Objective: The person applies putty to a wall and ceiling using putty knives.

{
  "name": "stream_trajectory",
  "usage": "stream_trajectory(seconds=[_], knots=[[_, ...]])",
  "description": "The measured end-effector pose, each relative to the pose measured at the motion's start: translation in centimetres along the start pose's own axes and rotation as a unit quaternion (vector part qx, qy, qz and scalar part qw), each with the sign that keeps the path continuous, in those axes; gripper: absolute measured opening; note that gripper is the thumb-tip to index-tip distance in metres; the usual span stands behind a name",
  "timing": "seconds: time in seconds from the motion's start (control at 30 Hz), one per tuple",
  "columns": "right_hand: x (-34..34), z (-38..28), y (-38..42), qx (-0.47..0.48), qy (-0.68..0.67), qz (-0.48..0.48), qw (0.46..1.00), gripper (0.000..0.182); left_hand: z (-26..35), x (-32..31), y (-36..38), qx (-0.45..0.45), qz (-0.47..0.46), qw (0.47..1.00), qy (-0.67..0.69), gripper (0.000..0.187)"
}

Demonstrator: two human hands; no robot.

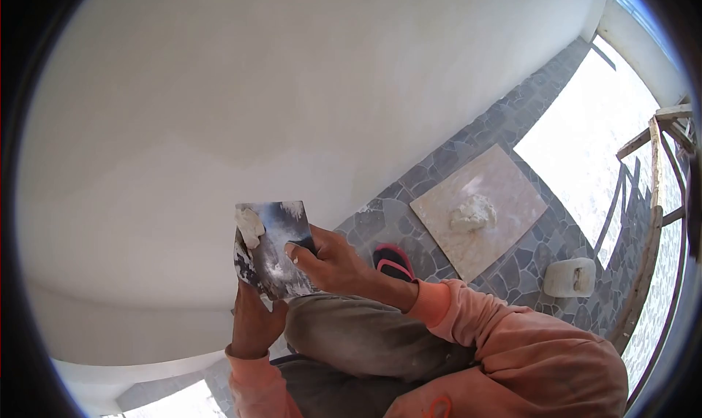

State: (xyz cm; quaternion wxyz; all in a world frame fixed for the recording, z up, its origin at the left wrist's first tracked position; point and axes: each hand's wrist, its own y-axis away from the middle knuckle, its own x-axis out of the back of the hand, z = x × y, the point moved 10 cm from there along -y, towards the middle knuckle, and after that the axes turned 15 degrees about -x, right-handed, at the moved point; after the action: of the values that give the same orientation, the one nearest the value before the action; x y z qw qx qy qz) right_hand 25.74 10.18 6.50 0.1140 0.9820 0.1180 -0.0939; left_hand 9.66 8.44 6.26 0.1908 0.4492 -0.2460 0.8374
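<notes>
Two smeared metal blades overlap in front of the wall, and where one ends and the other begins is hard to make out. My right hand (333, 261) is closed on a wide putty knife (281, 250), its thumb pressed on the face near a dark grip. Below, my left hand (256, 319) supports a plastering trowel (245, 268), of which a dark, plaster-flecked edge shows; most of its fingers are hidden behind the metal. A lump of wet off-white plaster (250, 226) clings to the upper left of the blades.
A pale smooth wall (219, 111) fills the left and top. On the stone-paved floor (417, 177) lies a square board (446, 188) bearing a plaster heap (474, 213). Beside it stand a cut whitish plastic jug (569, 278) and a wooden frame (651, 235). A sandal (393, 261) is near my knee.
</notes>
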Motion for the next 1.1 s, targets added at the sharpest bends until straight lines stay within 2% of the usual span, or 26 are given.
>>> stream_trajectory(seconds=[0.1,0.13,0.27,0.37,0.43,0.57,0.77,0.83,0.87,0.93,0.97,1.0,1.03,1.07,1.1], knots=[[0.1,0.1,0.1,0.034,-0.029,0.021,0.999,0.023,2.1,1.1,-0.9,-0.052,0.064,0.996,-0.034,0.064],[0.2,-0.1,0.2,0.055,-0.043,0.03,0.997,0.022,1.9,1.3,-0.9,-0.03,0.093,0.995,-0.003,0.058],[-0.1,-0.3,0.5,0.053,-0.083,0.005,0.995,0.023,1.3,1.6,-0.9,-0.026,0.105,0.994,-0.026,0.065],[-0.2,-0.8,1.1,0.031,-0.094,-0.004,0.995,0.024,2.4,2.3,-1.0,-0.094,0.161,0.98,-0.074,0.074],[-0.6,-0.7,1.5,-0.007,-0.097,-0.018,0.995,0.024,2.5,2.5,-0.8,-0.111,0.166,0.975,-0.096,0.081],[-0.6,-0.4,1.2,0.027,-0.108,-0.011,0.994,0.024,3.3,3.1,-1.2,-0.107,0.178,0.971,-0.12,0.085],[-0.2,0.5,0.8,-0.029,-0.243,-0.03,0.969,0.025,4.1,3.3,-1.5,-0.135,0.151,0.966,-0.158,0.079],[0.2,-0.5,1.5,-0.047,-0.295,-0.045,0.953,0.025,2.9,1.9,-1.3,-0.153,0.109,0.965,-0.185,0.074],[0.8,-1.5,1.9,-0.039,-0.236,-0.039,0.97,0.027,2.6,1.3,-1.1,-0.159,0.085,0.963,-0.198,0.072],[2.2,-2.6,2.4,0.068,-0.139,0.018,0.988,0.029,1.7,1.8,-1.3,-0.042,0.05,0.985,-0.157,0.069],[3.2,-1.8,2.1,0.077,-0.137,0.04,0.987,0.029,1.2,1.9,-1.4,0.015,0.034,0.99,-0.134,0.068],[4.2,-1.1,1.8,0.085,-0.134,0.062,0.985,0.03,0.6,2.3,-1.4,0.051,0.052,0.992,-0.1,0.066],[5.1,-0.5,1.6,0.092,-0.131,0.084,0.983,0.03,-0.1,2.8,-1.2,0.04,0.079,0.991,-0.098,0.065],[6.2,2.2,0.4,-0.022,-0.244,0.086,0.966,0.029,-1.4,3.2,-0.7,0.031,0.107,0.989,-0.096,0.064],[6.4,5.4,-0.1,-0.14,-0.349,0.087,0.922,0.029,-2.2,3.5,-0.1,0.024,0.134,0.986,-0.094,0.063]])
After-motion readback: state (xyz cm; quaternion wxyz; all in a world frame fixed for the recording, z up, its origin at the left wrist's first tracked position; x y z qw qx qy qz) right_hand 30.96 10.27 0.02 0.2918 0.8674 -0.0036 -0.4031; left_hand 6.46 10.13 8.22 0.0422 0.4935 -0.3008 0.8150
